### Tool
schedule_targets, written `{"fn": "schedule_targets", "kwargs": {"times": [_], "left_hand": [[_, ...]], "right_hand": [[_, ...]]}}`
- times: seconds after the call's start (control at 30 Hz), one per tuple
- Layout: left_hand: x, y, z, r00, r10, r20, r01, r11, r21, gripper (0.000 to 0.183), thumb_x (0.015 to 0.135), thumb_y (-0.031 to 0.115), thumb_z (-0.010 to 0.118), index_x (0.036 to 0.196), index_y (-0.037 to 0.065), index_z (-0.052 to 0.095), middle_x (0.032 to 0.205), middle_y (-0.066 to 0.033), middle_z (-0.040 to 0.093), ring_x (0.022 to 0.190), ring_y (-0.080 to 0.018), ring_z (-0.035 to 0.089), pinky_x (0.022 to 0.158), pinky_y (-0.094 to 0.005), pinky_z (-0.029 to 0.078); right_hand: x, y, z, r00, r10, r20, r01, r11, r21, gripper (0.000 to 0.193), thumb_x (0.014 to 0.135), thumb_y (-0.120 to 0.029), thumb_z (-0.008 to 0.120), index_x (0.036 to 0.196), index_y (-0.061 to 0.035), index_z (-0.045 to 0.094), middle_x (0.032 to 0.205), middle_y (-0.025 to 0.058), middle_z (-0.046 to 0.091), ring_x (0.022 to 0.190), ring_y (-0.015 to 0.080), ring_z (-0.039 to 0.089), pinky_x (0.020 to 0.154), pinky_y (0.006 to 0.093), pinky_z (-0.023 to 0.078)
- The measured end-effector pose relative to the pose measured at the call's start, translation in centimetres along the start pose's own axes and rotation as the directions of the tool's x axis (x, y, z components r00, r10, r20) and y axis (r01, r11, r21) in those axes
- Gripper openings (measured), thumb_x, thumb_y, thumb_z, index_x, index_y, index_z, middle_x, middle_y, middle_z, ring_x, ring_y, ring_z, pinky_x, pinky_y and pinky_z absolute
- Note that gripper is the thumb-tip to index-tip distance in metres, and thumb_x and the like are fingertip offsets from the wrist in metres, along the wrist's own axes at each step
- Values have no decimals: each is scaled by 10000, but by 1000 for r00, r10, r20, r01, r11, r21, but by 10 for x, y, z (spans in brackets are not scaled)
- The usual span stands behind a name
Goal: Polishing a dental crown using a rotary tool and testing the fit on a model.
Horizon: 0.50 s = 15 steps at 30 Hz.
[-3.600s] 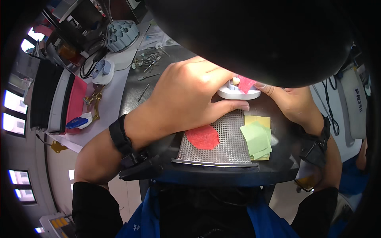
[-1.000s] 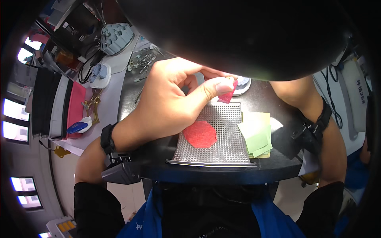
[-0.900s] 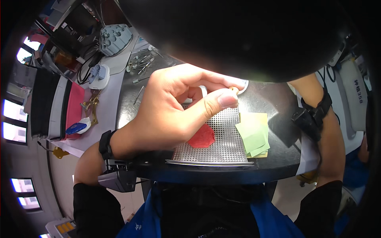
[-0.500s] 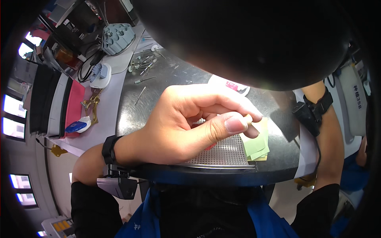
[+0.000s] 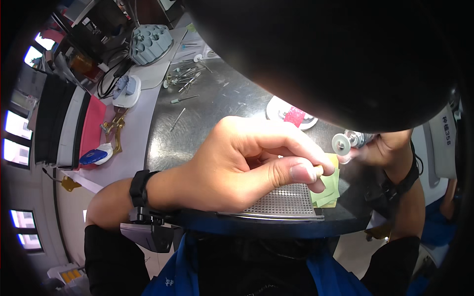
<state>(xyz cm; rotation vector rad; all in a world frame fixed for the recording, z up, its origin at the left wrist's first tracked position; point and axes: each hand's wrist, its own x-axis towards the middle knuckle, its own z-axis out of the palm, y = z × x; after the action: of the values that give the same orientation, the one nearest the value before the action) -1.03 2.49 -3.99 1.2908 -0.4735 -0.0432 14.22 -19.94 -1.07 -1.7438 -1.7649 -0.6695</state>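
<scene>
My left hand (image 5: 247,165) is closed in a pinch above the front of the bench. Between its thumb and fingertips sits a small cream-yellow tooth-like piece (image 5: 320,170), mostly covered by the fingers. My right hand (image 5: 387,152) grips a metal rotary handpiece (image 5: 364,138) with a pale round disc (image 5: 341,144) on its tip. The disc faces the piece, a short gap apart from it. Below the left hand lie a perforated metal tray (image 5: 286,203) and a stack of green-yellow paper notes (image 5: 327,190).
Loose rotary burs (image 5: 185,78) lie at the far left of the metal bench (image 5: 207,103). A grey bur block (image 5: 150,44), a dental model (image 5: 127,91) and a brass articulator (image 5: 116,129) stand left. A white round dish (image 5: 281,109) sits behind my hands. A dark rounded shape hides the upper right.
My right hand has come in from behind the dark shape, bringing the handpiece with its disc near the left hand. The left hand has shifted slightly right and lower in the picture, still pinching the piece.
</scene>
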Motion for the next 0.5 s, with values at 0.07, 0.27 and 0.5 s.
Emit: {"fn": "schedule_targets", "kwargs": {"times": [0.07, 0.27, 0.5], "left_hand": [[1, -1, -3, 999, -17, 31, 17, 1000, -13, 168, 1005, 15, 632, 1107, -107, 687, 1012, -208, 733, 957, -254, 760, 881, -366, 624], [1, -3, -4, 999, -4, 47, 3, 1000, 19, 125, 997, 5, 636, 1058, -93, 683, 986, -190, 711, 939, -226, 747, 860, -349, 629], [-1, -3, -4, 999, -16, 39, 14, 998, 56, 130, 992, 30, 665, 1071, -65, 706, 966, -143, 736, 891, -165, 736, 789, -275, 602]], "right_hand": [[2, -10, -1, 999, 20, 34, -21, 1000, 19, 553, 584, -445, 979, 862, -37, 731, 711, 57, 706, 585, 218, 683, 540, 289, 494], [9, -18, -4, 986, 92, 141, -105, 990, 91, 566, 562, -457, 988, 693, -38, 631, 586, 48, 588, 477, 188, 576, 454, 294, 417], [8, -23, -1, 995, 72, 73, -74, 997, 27, 599, 573, -529, 960, 618, -68, 580, 514, 26, 502, 425, 171, 519, 422, 287, 377]]}}
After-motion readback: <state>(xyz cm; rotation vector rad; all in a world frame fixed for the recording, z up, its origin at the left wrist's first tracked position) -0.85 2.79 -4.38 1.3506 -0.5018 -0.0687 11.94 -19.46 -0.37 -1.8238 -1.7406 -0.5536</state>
